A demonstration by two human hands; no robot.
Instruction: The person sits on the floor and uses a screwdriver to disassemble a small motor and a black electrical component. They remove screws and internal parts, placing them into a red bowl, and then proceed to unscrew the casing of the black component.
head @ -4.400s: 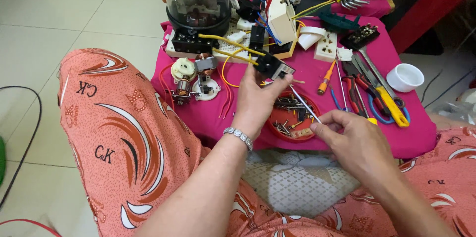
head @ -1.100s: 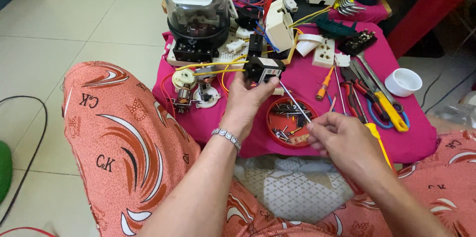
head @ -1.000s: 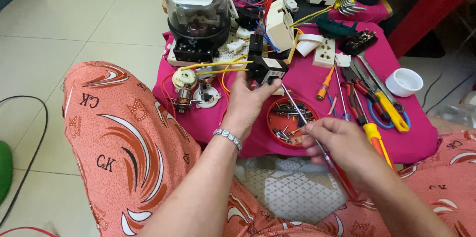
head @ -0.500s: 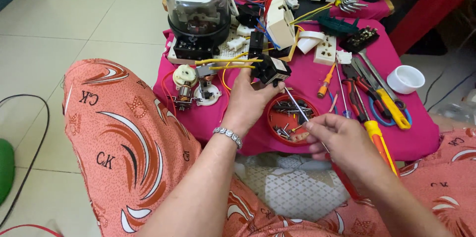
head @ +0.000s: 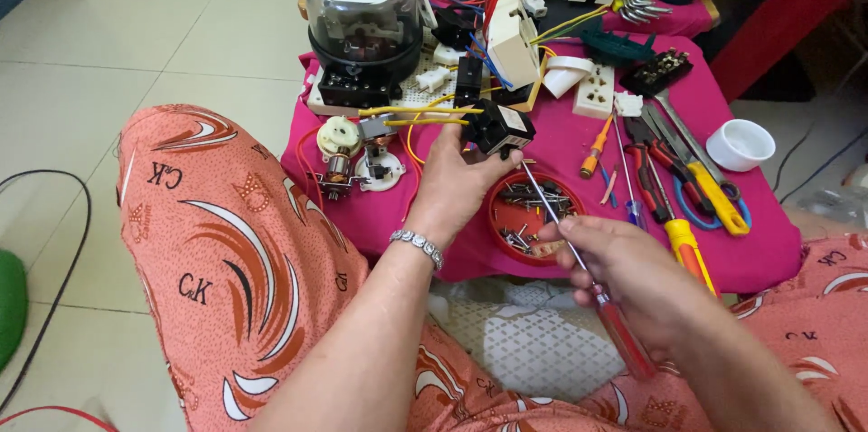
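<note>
Screwdriver meets black switch at frame centre.
Left hand (head: 449, 186) grips the switch (head: 496, 127); right hand (head: 633, 274) clasps the screwdriver (head: 579, 260), tip at it.

My left hand (head: 457, 186) grips a small black boxy electrical part (head: 497, 127) with yellow wires (head: 411, 112) attached. My right hand (head: 624, 274) holds a long screwdriver with a red translucent handle (head: 592, 281), tip set against that part. Directly beneath lies a round red lid of metal screws (head: 533, 213) on the magenta cloth (head: 579, 247).
</note>
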